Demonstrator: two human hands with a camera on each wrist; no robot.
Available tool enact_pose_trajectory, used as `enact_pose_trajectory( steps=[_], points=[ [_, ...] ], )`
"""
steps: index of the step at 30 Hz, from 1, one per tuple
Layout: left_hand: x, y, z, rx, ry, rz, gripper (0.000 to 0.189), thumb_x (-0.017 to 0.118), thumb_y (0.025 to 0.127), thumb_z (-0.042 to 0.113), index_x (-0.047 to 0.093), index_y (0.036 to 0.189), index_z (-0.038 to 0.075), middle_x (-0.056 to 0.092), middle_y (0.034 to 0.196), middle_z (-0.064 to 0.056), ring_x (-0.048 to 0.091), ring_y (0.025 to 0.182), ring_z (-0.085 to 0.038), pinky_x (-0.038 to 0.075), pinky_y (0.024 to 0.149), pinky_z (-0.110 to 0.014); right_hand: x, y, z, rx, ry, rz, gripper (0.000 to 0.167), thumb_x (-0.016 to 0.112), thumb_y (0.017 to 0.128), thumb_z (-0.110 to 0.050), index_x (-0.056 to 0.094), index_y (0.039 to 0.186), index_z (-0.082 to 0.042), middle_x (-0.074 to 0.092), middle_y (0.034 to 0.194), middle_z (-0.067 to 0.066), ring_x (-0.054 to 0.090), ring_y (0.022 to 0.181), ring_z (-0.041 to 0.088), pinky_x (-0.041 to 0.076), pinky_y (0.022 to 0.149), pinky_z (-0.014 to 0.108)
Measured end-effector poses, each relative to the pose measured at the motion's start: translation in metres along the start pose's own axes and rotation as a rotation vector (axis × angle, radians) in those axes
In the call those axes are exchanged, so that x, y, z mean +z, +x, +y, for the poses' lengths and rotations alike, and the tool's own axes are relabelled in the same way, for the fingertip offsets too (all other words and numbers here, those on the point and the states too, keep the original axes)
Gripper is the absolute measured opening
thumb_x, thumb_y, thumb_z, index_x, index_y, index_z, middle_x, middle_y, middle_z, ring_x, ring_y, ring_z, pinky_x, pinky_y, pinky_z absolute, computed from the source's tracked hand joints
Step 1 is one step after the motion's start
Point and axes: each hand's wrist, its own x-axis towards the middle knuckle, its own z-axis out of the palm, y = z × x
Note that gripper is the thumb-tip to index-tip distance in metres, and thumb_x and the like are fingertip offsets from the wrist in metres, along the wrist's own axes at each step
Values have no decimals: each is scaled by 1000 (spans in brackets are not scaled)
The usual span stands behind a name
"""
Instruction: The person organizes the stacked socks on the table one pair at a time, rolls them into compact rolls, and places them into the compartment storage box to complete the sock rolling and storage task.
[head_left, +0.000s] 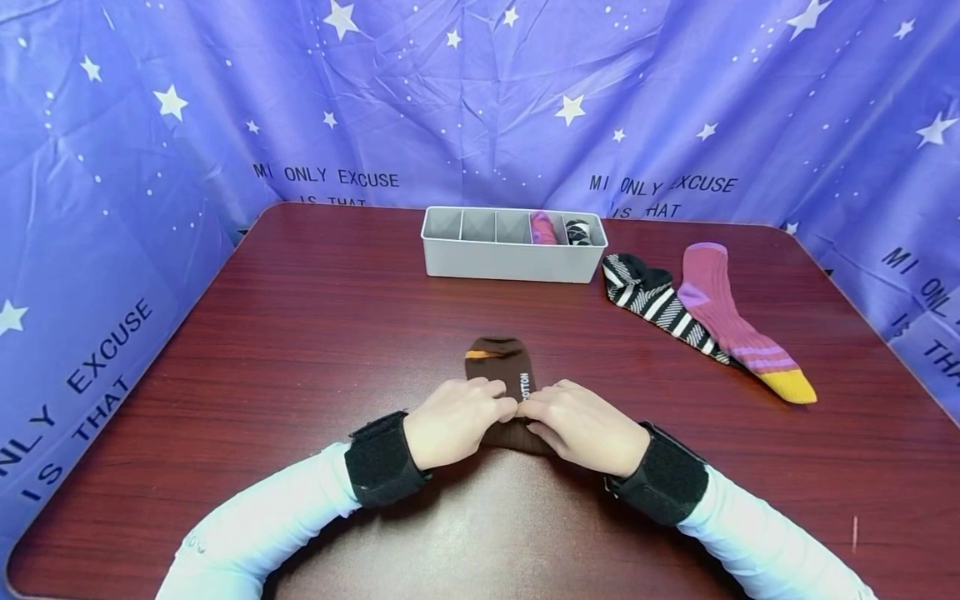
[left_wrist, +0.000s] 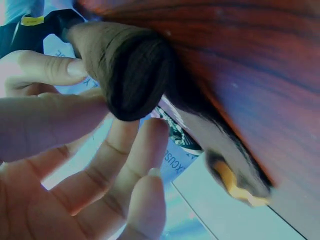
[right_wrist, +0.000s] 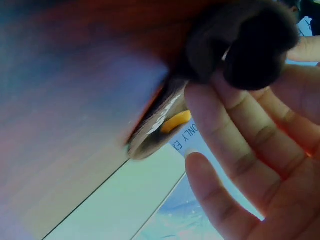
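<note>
A brown sock (head_left: 495, 371) with an orange patch and white "COTTON" lettering lies on the table before me, its toe end flat and pointing away. Its near part is turned into a thick roll (left_wrist: 142, 75), seen end-on in the left wrist view. My left hand (head_left: 452, 422) pinches one end of this roll with thumb and forefinger, the other fingers spread below. At the opposite end, my right hand (head_left: 588, 423) grips the roll, and its fingertips sit beneath the dark fold (right_wrist: 257, 50) in the right wrist view. Both hands nearly meet over the sock.
Behind the sock stands a grey divided box (head_left: 510, 260); a pink rolled sock (head_left: 542, 229) and a black-and-white one (head_left: 578, 233) fill its right compartments. To the right, a striped black-and-white sock (head_left: 660, 308) lies partly under a pink sock with a yellow toe (head_left: 727, 308).
</note>
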Motion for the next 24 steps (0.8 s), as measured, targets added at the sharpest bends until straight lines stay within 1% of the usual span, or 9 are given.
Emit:
enact_pose_trajectory(
  steps=[2, 4, 8, 11, 13, 17, 19, 22, 24],
  points=[
    [-1, 0, 0, 12, 12, -7, 20, 60, 65, 2, 57, 74, 19, 50, 73, 5, 51, 67, -13, 41, 51, -25, -1, 0, 0, 4, 11, -1, 17, 61, 73, -10, 60, 89, -15, 61, 78, -8, 55, 73, 4, 41, 68, 26],
    [-2, 0, 0, 25, 26, -24, 19, 61, 65, 2, 60, 73, 20, 50, 71, 5, 51, 66, -12, 41, 50, -24, -1, 0, 0, 7, 19, -13, 16, 62, 71, -8, 58, 85, -15, 60, 74, -9, 55, 70, 2, 40, 67, 26],
    [-3, -1, 2, 50, 55, -70, 15, 58, 69, 8, 63, 71, 22, 51, 68, 5, 51, 66, -13, 40, 49, -24, 0, 1, -1, -12, 11, -37, 14, 62, 69, -6, 54, 73, -17, 53, 67, -11, 51, 65, 2, 38, 64, 25],
    [-3, -2, 3, 61, 65, -88, 13, 56, 72, 12, 64, 70, 22, 51, 68, 5, 52, 67, -13, 40, 50, -24, 1, 1, -1, -45, -17, -40, 15, 61, 67, -5, 53, 69, -18, 50, 65, -11, 50, 65, 4, 38, 62, 24],
    [-3, -2, 3, 67, 57, -83, 11, 57, 71, 13, 63, 72, 22, 52, 69, 5, 53, 68, -13, 41, 52, -24, 1, 0, -1, -52, -26, -40, 15, 60, 67, -5, 54, 69, -18, 49, 66, -10, 50, 66, 4, 37, 63, 24],
    [-1, 0, 4, 88, 9, -35, 15, 57, 70, 7, 59, 78, 20, 54, 74, 7, 54, 71, -11, 42, 58, -23, 1, -1, 0, -33, -7, -40, 15, 60, 66, -4, 55, 71, -17, 52, 68, -11, 50, 66, 4, 38, 65, 24],
    [-1, 0, 6, 103, -2, -25, 15, 57, 70, 7, 57, 78, 20, 54, 75, 8, 55, 72, -10, 42, 59, -22, 1, -1, 0, -27, -2, -35, 15, 59, 65, -4, 54, 71, -17, 53, 68, -11, 50, 65, 3, 38, 65, 24],
    [-3, 0, 9, 122, 21, -36, 10, 62, 70, 16, 57, 77, 20, 54, 74, 8, 54, 71, -9, 42, 60, -23, 0, 0, -1, -26, -10, -26, 15, 58, 65, -4, 52, 68, -17, 50, 64, -11, 48, 62, 3, 38, 63, 24],
    [-3, -1, 11, 121, 58, -50, 14, 65, 68, 25, 57, 78, 20, 54, 73, 8, 55, 71, -9, 41, 59, -24, 0, 0, -1, -26, -13, -24, 15, 58, 65, -4, 51, 67, -17, 49, 63, -11, 48, 60, 3, 38, 62, 24]
  ],
)
